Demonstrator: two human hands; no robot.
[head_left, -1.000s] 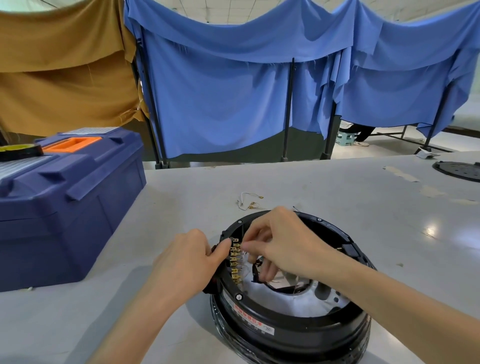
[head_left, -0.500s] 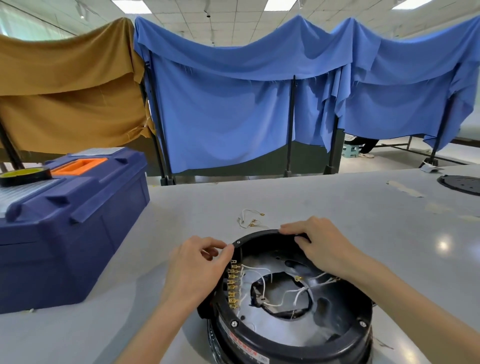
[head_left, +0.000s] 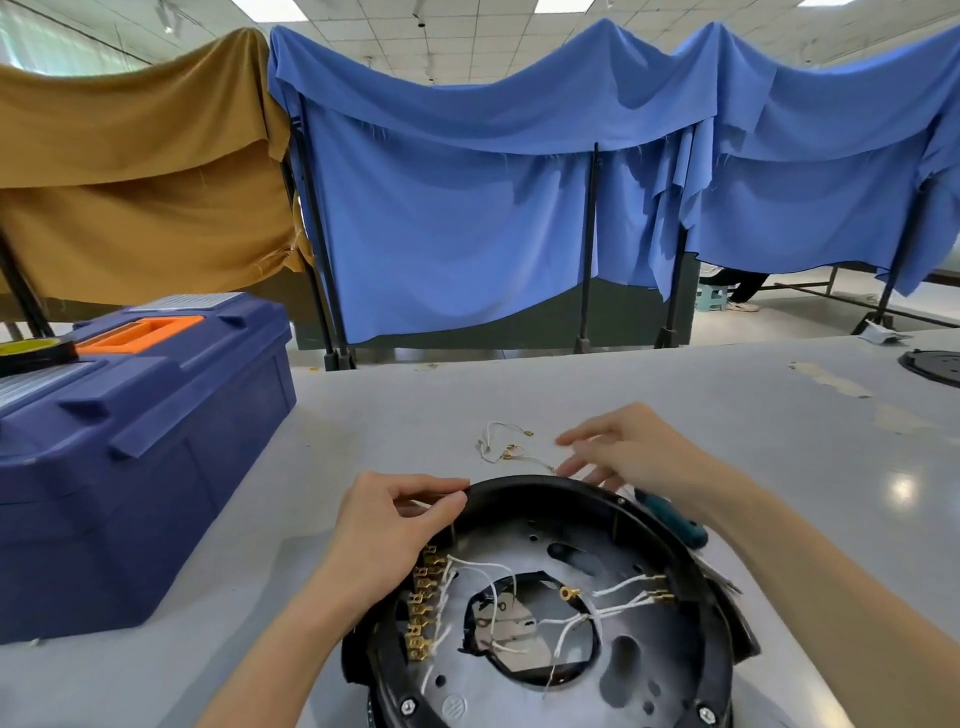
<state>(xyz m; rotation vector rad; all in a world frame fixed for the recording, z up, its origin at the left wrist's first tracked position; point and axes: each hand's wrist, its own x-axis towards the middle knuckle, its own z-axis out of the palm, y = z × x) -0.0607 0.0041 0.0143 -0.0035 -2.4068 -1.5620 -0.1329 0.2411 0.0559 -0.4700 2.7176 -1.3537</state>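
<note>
On the grey table (head_left: 519, 395) before blue drapes (head_left: 467, 208), the left hand (head_left: 395, 525) pinches the black housing (head_left: 655, 526); the right hand (head_left: 634, 447) hovers splayed.

Toolbox (head_left: 135, 447) left of housing (head_left: 545, 597)

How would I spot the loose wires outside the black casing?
Find the round black casing on the grey table. Just beyond its far rim, beside the right hand, lie white gold-tipped wires; unlike the rest, they sit outside the casing.
</note>
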